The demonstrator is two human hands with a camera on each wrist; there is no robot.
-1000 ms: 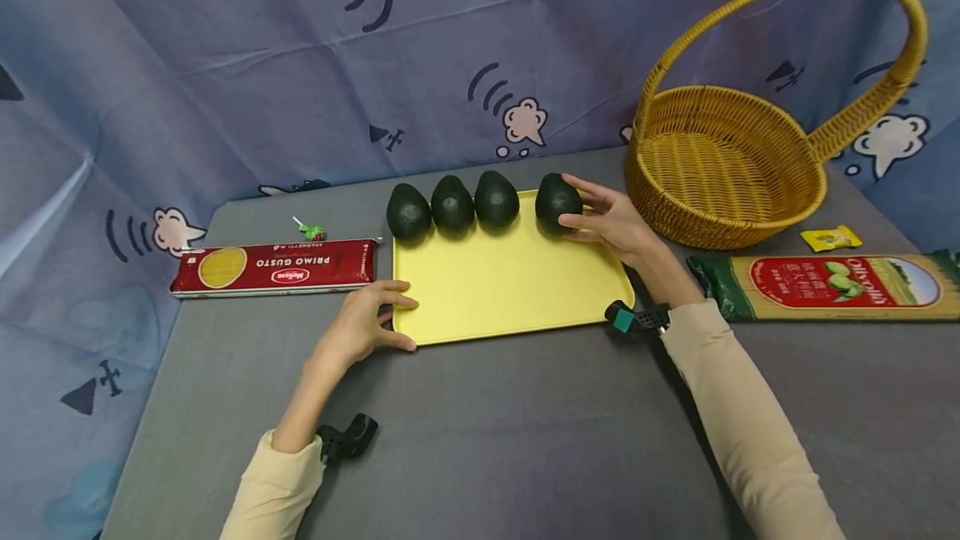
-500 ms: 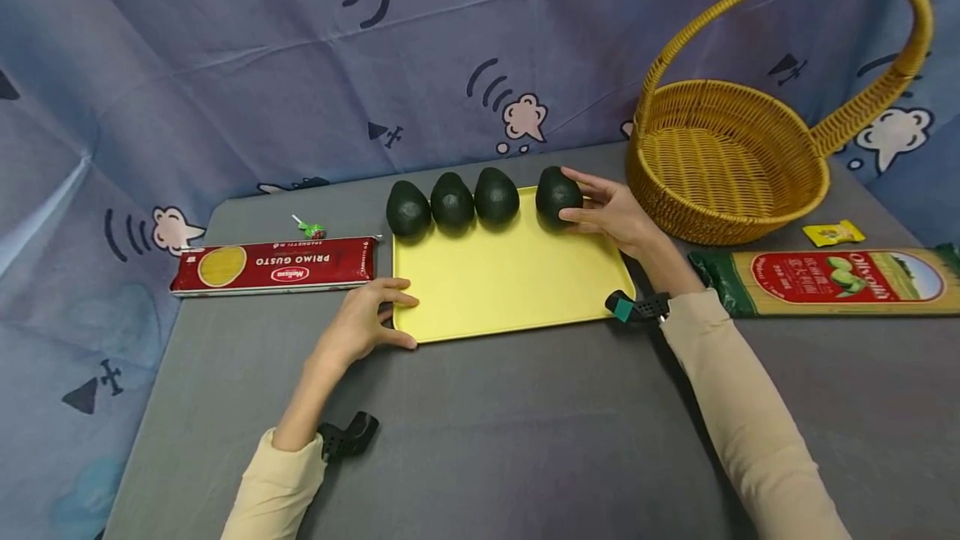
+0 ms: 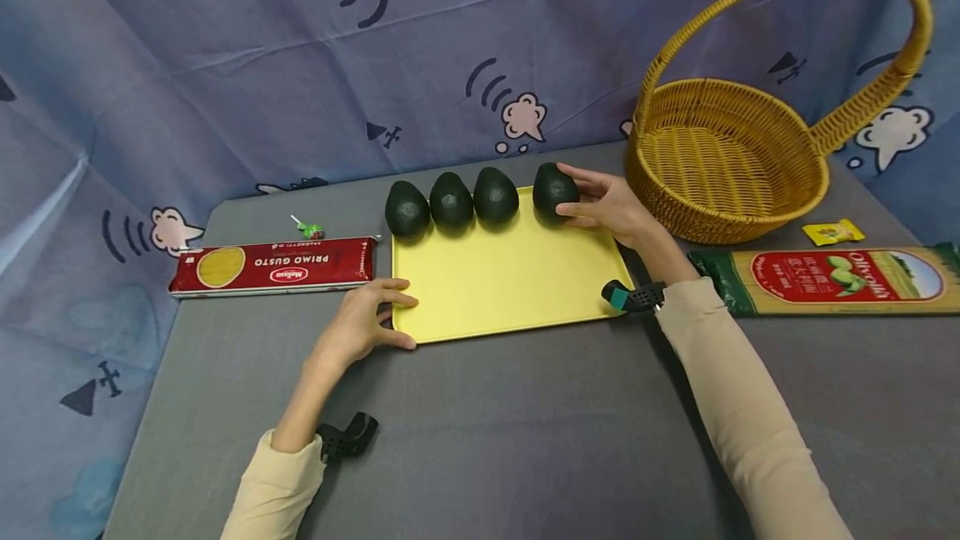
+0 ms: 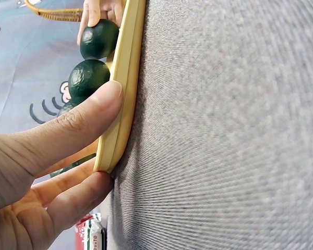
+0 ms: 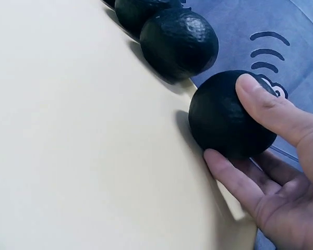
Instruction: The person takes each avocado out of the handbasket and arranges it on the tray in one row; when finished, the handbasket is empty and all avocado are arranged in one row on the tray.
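Observation:
A dark green avocado (image 3: 554,193) is held by my right hand (image 3: 609,205) over the back right part of a yellow tray (image 3: 502,286). In the right wrist view the thumb (image 5: 258,96) lies on the upper side of the held avocado (image 5: 224,122), with fingers beneath it. Three more avocados stand side by side along the tray's back edge: left (image 3: 407,212), middle (image 3: 452,202) and right (image 3: 496,197). My left hand (image 3: 363,319) grips the tray's near left corner, its thumb (image 4: 88,112) against the front rim in the left wrist view.
A wicker basket (image 3: 720,219) with a tall handle stands behind right. Right of the tray lie an Olivoilà pasta pack (image 3: 840,282) and a small yellow packet (image 3: 832,232). A red spaghetti pack (image 3: 273,267) and a green lollipop (image 3: 309,229) lie left. A patterned cloth (image 3: 337,90) hangs behind.
My right hand has shifted very slightly to the left and back with the avocado, a little nearer to the row. The left hand stays at the tray corner.

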